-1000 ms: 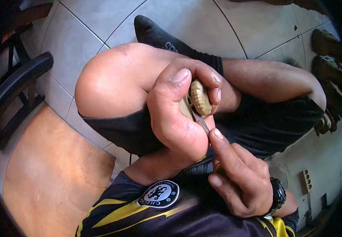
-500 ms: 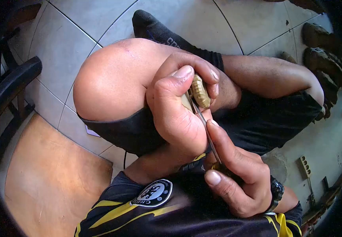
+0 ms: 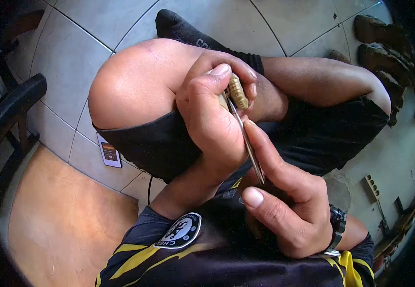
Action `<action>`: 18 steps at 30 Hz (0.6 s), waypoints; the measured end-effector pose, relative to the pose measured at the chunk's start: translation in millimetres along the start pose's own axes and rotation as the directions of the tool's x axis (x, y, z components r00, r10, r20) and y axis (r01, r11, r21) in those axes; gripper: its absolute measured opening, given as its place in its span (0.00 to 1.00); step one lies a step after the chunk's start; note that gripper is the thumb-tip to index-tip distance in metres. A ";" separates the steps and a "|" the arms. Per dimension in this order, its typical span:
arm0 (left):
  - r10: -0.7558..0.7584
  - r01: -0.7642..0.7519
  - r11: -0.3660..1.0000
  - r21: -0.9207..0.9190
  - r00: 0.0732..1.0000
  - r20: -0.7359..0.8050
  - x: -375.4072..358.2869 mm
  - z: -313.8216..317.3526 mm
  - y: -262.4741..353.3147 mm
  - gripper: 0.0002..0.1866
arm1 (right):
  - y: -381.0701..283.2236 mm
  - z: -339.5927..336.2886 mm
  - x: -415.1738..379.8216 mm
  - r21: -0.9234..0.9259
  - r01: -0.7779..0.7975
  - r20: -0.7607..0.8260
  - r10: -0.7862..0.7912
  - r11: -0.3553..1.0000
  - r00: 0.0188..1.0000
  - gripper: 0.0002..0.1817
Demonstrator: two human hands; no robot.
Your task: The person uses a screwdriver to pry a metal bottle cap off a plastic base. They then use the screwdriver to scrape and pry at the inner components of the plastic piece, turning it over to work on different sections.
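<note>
My left hand (image 3: 217,115) is wrapped round a small tan carved piece (image 3: 237,93) with ridges along its side, above my lap. A thin metal tool (image 3: 250,146) slants from the piece down toward my right hand (image 3: 289,201). Its upper end touches or sits just beside the carved piece, by my left palm. The index finger of my right hand lies along the shaft, and the thumb is apart from it near the lower end. My other right fingers are curled below, partly hidden.
A phone (image 3: 109,150) lies on the tiled floor beside a wooden board (image 3: 68,210). A black chair (image 3: 16,107) stands at the left. A power strip (image 3: 372,186) is on the right, and dark brown carved-looking objects (image 3: 382,57) are at the upper right.
My right thumb and index finger have spread, showing more of the tool's lower end. The view has shifted slightly, and the phone has come into fuller view.
</note>
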State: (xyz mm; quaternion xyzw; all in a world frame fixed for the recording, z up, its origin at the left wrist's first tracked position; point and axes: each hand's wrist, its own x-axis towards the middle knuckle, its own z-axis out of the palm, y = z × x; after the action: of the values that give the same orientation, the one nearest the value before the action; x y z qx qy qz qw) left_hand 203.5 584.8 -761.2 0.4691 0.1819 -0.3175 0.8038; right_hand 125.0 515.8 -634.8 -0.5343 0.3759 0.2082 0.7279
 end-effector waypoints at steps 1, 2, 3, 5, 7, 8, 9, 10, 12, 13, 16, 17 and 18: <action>-0.038 0.038 0.999 -0.023 0.999 -0.011 -0.8 -1.0 2.3 0.17 | 2.1 1.0 -4.6 -0.003 0.003 0.000 -0.003 1.000 1.000 0.36; -0.037 0.037 0.999 -0.023 0.999 -0.009 -0.8 -1.7 1.8 0.17 | 0.4 3.5 -4.4 0.038 -0.022 -0.009 0.022 0.999 1.000 0.36; 0.024 -0.023 1.000 0.014 1.000 -0.001 -0.9 -4.3 0.6 0.16 | 0.3 7.8 -4.8 0.082 -0.045 -0.020 0.047 0.996 0.999 0.36; 0.083 -0.084 0.995 0.045 0.996 0.008 1.1 -8.0 -4.0 0.16 | 0.6 6.5 -4.5 0.071 -0.039 -0.014 0.040 0.997 0.999 0.36; 0.075 -0.075 0.997 -0.002 0.994 0.077 3.1 -12.9 -4.1 0.16 | 1.4 3.2 -4.1 0.047 -0.020 0.006 0.020 0.999 1.000 0.36; 0.082 -0.082 0.997 -0.001 0.993 0.084 2.0 -10.0 -2.6 0.16 | 2.0 1.0 -4.0 0.035 -0.006 0.019 0.005 0.999 1.000 0.36; 0.065 -0.065 0.998 -0.006 0.997 0.047 0.1 -6.0 -2.0 0.16 | 2.8 -1.4 -3.8 0.023 0.007 0.031 -0.008 1.000 0.999 0.36; 0.055 -0.055 0.998 -0.021 0.998 0.002 2.9 -2.8 0.1 0.16 | 4.4 -3.9 -3.9 -0.002 0.019 0.050 -0.019 1.000 0.999 0.36; 0.077 -0.074 0.996 -0.041 0.993 0.091 3.6 -2.3 -0.4 0.19 | 7.6 -9.7 -3.3 -0.046 0.051 0.076 -0.048 0.998 0.996 0.35; 0.040 -0.033 0.996 -0.081 0.996 0.083 1.7 1.3 -0.3 0.22 | 11.2 -14.1 -2.3 -0.136 0.124 0.085 -0.113 0.983 0.990 0.35; 0.024 0.014 0.978 -0.206 0.983 0.180 6.3 -2.4 -9.4 0.29 | 22.1 -27.1 -2.1 -0.318 0.255 0.105 -0.233 0.913 0.967 0.35; -0.006 0.055 0.971 -0.234 0.978 0.207 7.1 -0.9 -8.8 0.29 | 25.0 -30.7 -1.3 -0.314 0.254 0.107 -0.232 0.915 0.967 0.35; -0.028 0.090 0.961 -0.262 0.972 0.232 7.3 0.8 -7.1 0.30 | 27.1 -34.5 0.6 -0.398 0.310 0.122 -0.285 0.864 0.951 0.36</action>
State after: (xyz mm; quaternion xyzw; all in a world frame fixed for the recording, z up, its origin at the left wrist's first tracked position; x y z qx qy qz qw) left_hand 204.0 579.1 -769.6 0.3097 0.1449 -0.3650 0.8660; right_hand 95.1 492.8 -657.1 -0.7207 0.2148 0.1840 0.6329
